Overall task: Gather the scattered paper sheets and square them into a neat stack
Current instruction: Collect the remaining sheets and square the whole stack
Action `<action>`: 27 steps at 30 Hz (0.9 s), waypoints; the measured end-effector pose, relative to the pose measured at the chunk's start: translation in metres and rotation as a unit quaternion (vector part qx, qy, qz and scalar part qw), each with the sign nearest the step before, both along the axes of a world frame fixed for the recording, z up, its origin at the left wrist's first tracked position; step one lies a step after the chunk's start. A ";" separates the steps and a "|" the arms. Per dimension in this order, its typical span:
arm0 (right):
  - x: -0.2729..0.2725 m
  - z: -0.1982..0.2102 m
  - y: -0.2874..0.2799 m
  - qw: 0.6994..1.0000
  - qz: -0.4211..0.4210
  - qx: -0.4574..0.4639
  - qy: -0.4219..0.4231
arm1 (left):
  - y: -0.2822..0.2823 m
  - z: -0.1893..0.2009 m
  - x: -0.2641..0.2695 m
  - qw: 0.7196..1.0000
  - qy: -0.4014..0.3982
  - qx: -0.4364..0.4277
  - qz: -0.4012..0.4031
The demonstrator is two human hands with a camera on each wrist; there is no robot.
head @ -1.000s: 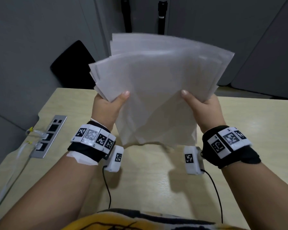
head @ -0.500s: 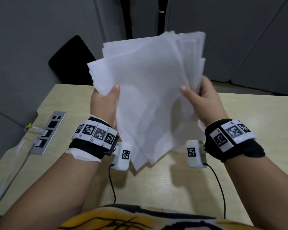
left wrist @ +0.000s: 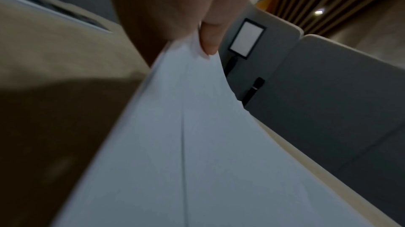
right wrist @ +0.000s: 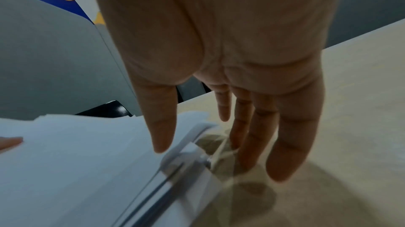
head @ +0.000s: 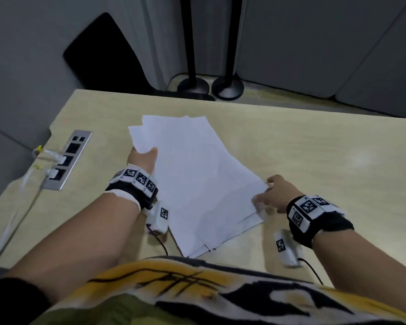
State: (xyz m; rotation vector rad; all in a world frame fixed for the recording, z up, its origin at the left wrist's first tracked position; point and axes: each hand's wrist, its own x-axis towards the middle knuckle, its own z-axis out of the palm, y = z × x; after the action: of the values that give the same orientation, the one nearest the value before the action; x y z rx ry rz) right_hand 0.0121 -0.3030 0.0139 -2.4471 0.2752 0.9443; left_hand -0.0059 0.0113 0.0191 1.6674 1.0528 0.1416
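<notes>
A loose, fanned stack of white paper sheets (head: pixel 197 184) lies tilted on the light wooden table (head: pixel 314 148), its edges uneven. My left hand (head: pixel 145 153) pinches the stack's upper left edge, thumb on top and fingers hidden beneath; the left wrist view shows the thumb (left wrist: pixel 210 40) pressing the sheets (left wrist: pixel 197 144), which bend up there. My right hand (head: pixel 267 191) is at the stack's right corner with straight fingers (right wrist: pixel 252 126) pointing down beside the paper edge (right wrist: pixel 76 152), holding nothing. It is blurred.
A metal socket panel (head: pixel 68 158) with plugged white cables sits in the table at the left. Two black stand bases (head: pixel 227 86) and a black chair (head: pixel 103 55) are beyond the far edge. Bare table surface lies to the right of the sheets.
The sheets, held upright in the air by both hands before, now lie down on the table. My right hand has let go and moved to the right corner; the left still grips.
</notes>
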 end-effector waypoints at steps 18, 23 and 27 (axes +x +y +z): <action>0.002 -0.005 -0.001 0.999 -0.036 0.019 0.033 | 0.018 -0.067 -0.026 0.971 0.233 -0.029 -0.044; 0.013 0.004 -0.008 0.998 -0.052 -0.001 -0.029 | 0.027 -0.072 -0.024 0.978 0.193 -0.003 -0.076; 0.023 0.006 -0.019 0.995 -0.064 -0.026 -0.077 | 0.049 -0.084 -0.025 0.984 0.144 -0.017 -0.104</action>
State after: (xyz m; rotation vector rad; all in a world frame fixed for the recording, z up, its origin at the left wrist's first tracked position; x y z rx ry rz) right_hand 0.0353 -0.3220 0.0203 -2.4997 0.4023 0.6984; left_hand -0.0311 0.0600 -0.0645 1.7892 1.0786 -0.2607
